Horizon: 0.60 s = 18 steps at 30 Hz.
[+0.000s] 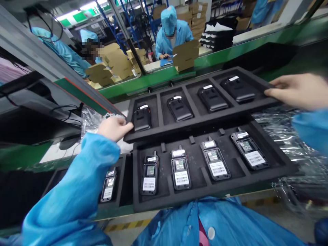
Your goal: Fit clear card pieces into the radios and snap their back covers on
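Right, watching from afar, I have both hands pinching the upper tray (pixel 201 119): left hand (pixel 112 129) at its nine o'clock end, right hand (pixel 294 90), blurred, at three. It sits at twelve from the lower tray (pixel 196 159). Probably light, slightly bendy foam; handsets (pixel 213 99) might slide, so level end-holds suit.

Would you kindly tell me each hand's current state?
Left hand: holding the upper tray by its left end.
Right hand: holding that tray's right end.

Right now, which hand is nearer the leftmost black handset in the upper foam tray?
Left. Your left hand grips the foam tray beside that handset; your right hand grips its opposite end.
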Each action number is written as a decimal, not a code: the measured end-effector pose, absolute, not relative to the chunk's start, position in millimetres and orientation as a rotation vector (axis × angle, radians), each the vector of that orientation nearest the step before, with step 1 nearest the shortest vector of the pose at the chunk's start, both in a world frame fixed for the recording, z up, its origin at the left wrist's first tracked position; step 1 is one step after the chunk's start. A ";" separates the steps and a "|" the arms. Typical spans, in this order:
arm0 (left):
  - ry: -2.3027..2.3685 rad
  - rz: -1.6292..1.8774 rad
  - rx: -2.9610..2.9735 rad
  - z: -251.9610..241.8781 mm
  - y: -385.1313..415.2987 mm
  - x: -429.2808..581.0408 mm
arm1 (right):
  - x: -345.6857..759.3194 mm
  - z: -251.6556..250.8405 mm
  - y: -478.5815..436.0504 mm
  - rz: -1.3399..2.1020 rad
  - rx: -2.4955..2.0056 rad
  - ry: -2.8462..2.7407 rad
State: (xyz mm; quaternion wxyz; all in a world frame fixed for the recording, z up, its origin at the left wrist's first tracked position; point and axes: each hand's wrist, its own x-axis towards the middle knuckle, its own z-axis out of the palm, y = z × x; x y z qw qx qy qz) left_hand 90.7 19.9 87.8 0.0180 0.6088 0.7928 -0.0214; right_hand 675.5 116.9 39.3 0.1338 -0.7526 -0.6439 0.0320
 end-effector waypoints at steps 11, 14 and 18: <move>2.446 -0.273 1.889 -3.5 107.8 80.1 | 606.9 -35.5 195.2 0.591 -2.153 -2.015; 2.378 -0.343 1.901 -31.0 105.4 72.4 | 603.9 -61.9 198.5 0.674 -2.191 -2.071; 2.257 -0.395 1.893 -59.4 105.9 62.2 | 603.0 -84.8 193.5 0.744 -2.174 -2.093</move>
